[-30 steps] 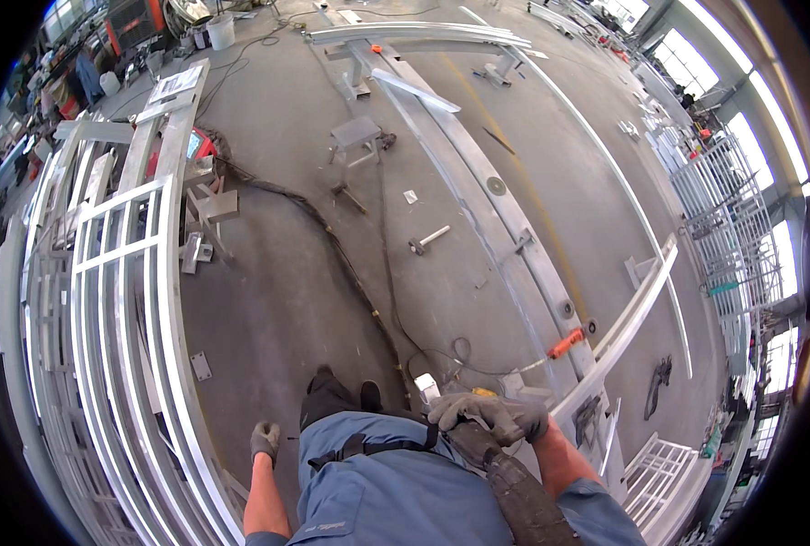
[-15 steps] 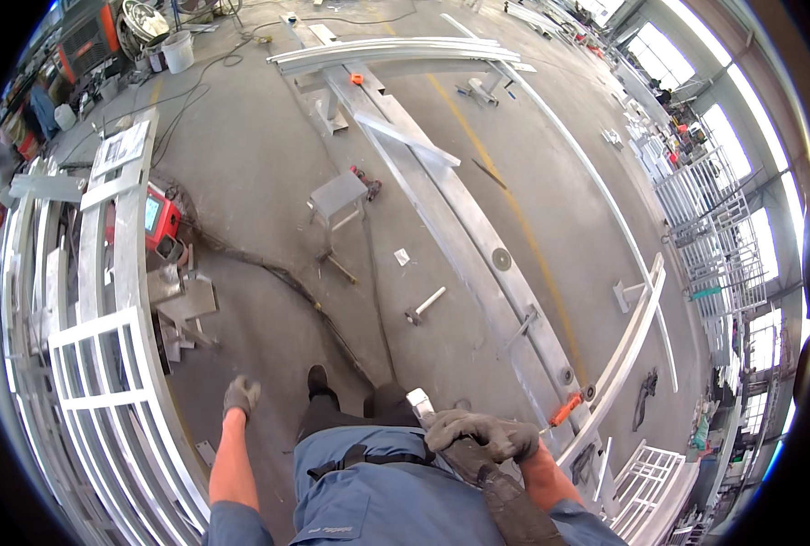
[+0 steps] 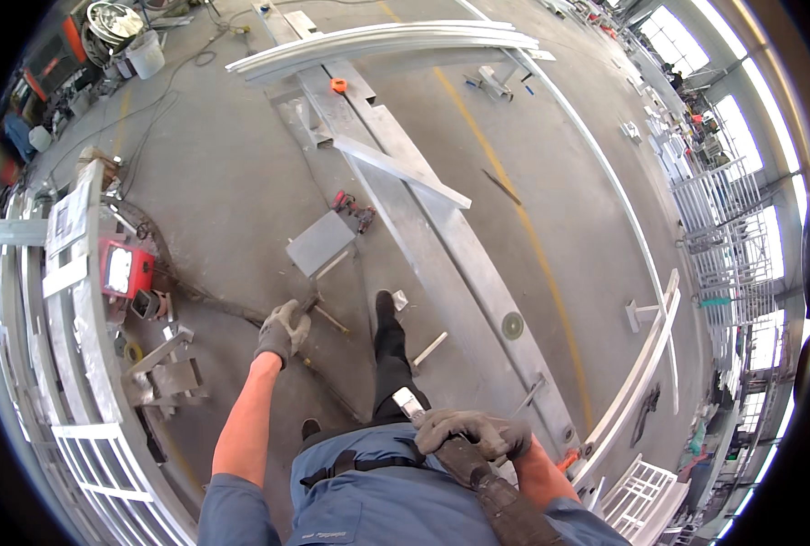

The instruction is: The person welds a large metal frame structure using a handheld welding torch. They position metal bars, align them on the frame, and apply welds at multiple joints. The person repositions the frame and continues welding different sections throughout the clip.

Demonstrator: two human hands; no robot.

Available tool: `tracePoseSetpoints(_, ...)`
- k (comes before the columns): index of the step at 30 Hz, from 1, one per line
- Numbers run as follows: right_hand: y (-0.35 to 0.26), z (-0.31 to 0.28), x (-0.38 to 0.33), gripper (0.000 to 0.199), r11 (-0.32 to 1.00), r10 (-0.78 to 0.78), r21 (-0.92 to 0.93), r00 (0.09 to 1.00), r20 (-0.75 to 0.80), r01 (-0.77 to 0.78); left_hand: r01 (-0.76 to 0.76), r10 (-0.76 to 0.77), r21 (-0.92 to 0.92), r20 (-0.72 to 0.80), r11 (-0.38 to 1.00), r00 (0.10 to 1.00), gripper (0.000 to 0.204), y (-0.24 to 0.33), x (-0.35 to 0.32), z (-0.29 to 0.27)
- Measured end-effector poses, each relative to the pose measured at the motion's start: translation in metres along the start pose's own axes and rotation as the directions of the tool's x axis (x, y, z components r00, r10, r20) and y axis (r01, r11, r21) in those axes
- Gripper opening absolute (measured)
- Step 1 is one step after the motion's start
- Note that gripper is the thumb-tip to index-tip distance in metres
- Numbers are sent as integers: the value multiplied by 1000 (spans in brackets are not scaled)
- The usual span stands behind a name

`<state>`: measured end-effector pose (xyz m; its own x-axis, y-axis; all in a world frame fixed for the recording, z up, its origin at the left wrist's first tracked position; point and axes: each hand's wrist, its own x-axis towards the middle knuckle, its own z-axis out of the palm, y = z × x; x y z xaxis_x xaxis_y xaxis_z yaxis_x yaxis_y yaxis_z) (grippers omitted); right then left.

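Note:
My left hand (image 3: 284,329), in a grey glove, is held out in front of my body with its fingers loosely bent and apart, nothing visible in them. Below it in the picture's depth, beside a low grey stool (image 3: 321,244), lies a hammer (image 3: 334,319) with a wooden handle on the floor. My right hand (image 3: 464,431), gloved too, is wrapped round a handheld tool (image 3: 407,401) at my waist. This tool has a pale, box-like front and a thick dark sleeved tail (image 3: 514,510) running back past my right forearm. Its exact kind is unclear.
Long metal beams (image 3: 432,246) stretch ahead on my right, with an angled bar (image 3: 405,173) across them. A metal frame rack (image 3: 105,473) and a red machine (image 3: 125,269) with a lit screen stand left. Dark cable (image 3: 214,305) and another hammer handle (image 3: 430,348) lie on the floor.
I have stepped forward, one foot now ahead near the hammer. My left hand has swung forward and up toward the stool. My right hand keeps its hold on the tool at my waist.

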<state>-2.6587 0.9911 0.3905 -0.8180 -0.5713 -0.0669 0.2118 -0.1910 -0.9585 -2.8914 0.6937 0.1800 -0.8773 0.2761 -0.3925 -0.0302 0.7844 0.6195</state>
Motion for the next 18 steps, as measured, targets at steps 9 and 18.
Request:
tracePoseSetpoints(9,-43,-225,-9,55,945,247,321,798,-549,-72,-319,328,167,-30,933,944,75,167,331,161)
tracePoseSetpoints(18,-5,-322,-22,41,858,511,287,647,-566,-426,-287,164,396,316,872,934,91,265,530,242)
